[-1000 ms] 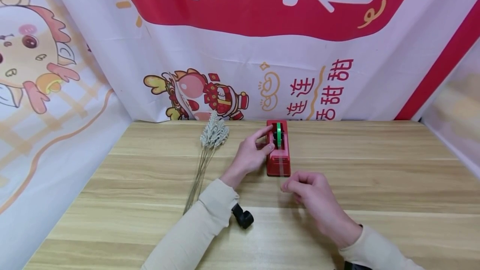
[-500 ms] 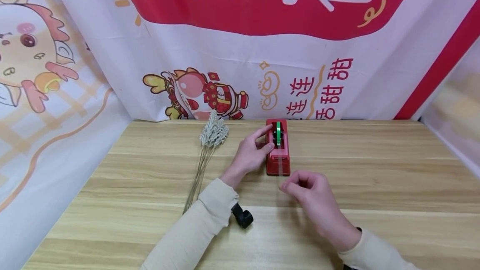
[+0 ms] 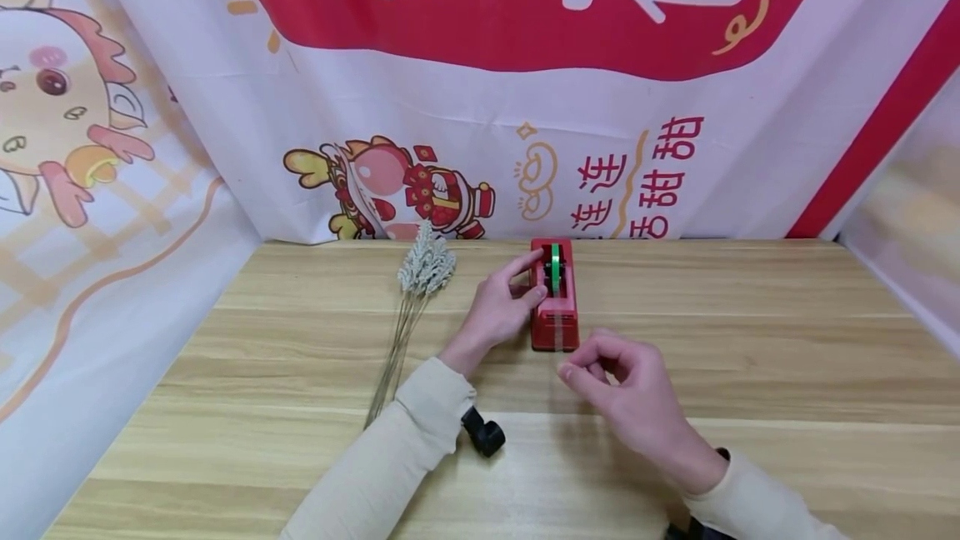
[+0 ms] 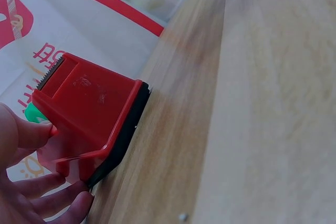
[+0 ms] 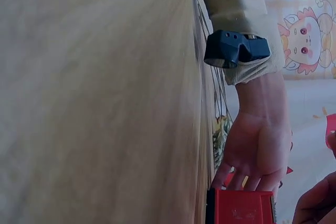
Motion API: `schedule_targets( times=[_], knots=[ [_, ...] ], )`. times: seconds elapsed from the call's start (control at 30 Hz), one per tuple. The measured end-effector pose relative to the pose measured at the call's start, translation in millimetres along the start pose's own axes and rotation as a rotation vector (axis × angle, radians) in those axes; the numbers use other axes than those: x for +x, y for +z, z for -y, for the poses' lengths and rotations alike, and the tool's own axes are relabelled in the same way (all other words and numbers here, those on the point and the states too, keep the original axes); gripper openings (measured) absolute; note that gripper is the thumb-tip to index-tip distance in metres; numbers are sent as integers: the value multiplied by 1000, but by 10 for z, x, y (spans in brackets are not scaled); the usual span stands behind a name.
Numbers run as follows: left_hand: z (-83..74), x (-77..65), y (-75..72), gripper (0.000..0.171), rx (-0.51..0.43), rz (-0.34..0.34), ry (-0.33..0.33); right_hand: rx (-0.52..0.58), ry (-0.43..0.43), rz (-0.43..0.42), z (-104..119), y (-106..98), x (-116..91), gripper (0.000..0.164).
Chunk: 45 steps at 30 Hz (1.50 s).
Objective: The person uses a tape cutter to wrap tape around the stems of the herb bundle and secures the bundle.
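A red tape dispenser (image 3: 542, 333) with a green-cored roll (image 3: 555, 267) stands on the table near its back edge. My left hand (image 3: 498, 307) grips its left side, the thumb by the roll and other fingers low along the body. In the left wrist view the cutter teeth (image 4: 50, 74) show at the top of the red body. Just in front of the dispenser, my right hand (image 3: 626, 390) pinches the end of a clear tape strip (image 3: 558, 336) running from the cutter, thumb against index finger. The right wrist view catches only part of the right hand (image 5: 317, 198).
Left of the dispenser lies a bunch of dried grey flower heads (image 3: 426, 265) on long thin stems, its lower end behind the left sleeve (image 3: 397, 457). A printed white and red cloth (image 3: 480, 90) hangs behind the wooden table (image 3: 750, 340).
My right hand has risen slightly and come a little closer to the dispenser, still pinching the tape. My left hand stays in place on the dispenser.
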<state>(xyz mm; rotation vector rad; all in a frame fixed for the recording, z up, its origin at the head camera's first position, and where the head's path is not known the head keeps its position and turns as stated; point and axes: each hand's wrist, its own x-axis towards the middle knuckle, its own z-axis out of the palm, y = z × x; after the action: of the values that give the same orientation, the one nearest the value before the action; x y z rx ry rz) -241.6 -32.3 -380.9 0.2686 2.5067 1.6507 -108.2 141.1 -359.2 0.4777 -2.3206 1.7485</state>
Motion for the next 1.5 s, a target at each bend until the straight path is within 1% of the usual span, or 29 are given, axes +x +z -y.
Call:
schedule_targets(
  times=[0.07, 0.3, 0.43, 0.53, 0.63, 0.8, 0.9, 0.97, 1.03, 1.13, 1.23, 1.3, 1.37, 1.43, 1.5],
  knots=[
    [1, 3, 5, 59, 1, 2, -2, 10, -15, -1, -6, -16, 0, 16],
    [-2, 6, 25, 60, -8, 4, 3, 55, -13, -25, -7, -61, -5, 16],
    [-8, 6, 33, 60, -12, 6, 9, 87, -64, -20, -14, -67, -14, 18],
    [-12, 9, 39, 59, -7, 5, 14, 115, -130, 2, -19, -67, -24, 19],
    [-14, 11, 47, 59, -4, 4, 17, 136, -177, 25, -25, -68, -31, 21],
    [-5, 13, 45, 59, 0, 8, 15, 157, -204, 49, -53, -77, -19, 24],
    [7, 10, 21, 60, 1, 3, 10, 162, -181, 62, -50, -70, -11, 26],
    [5, 8, 14, 60, -4, 0, 2, 189, -165, 55, -38, -65, -8, 23],
    [-1, 9, 9, 61, -8, 3, -5, 200, -108, 37, -6, -63, -9, 20],
    [-32, -3, -6, 61, 12, -1, -22, 242, -73, 9, 38, -48, -10, 15],
    [-105, -41, -81, 56, 56, -35, -29, 258, -47, -5, 73, -30, -13, 16],
    [-200, -90, -175, 48, 57, -87, -29, 274, -37, -8, 88, -20, -15, 15],
    [-313, -149, -294, 37, 9, -162, -13, 276, -18, -11, 101, -17, -18, 14],
    [-417, -223, -423, 26, -72, -245, -1, 275, -1, -14, 116, -19, -21, 13],
    [-484, -309, -552, 18, -155, -329, 2, 274, 3, -15, 130, -24, -23, 13]
  ],
)
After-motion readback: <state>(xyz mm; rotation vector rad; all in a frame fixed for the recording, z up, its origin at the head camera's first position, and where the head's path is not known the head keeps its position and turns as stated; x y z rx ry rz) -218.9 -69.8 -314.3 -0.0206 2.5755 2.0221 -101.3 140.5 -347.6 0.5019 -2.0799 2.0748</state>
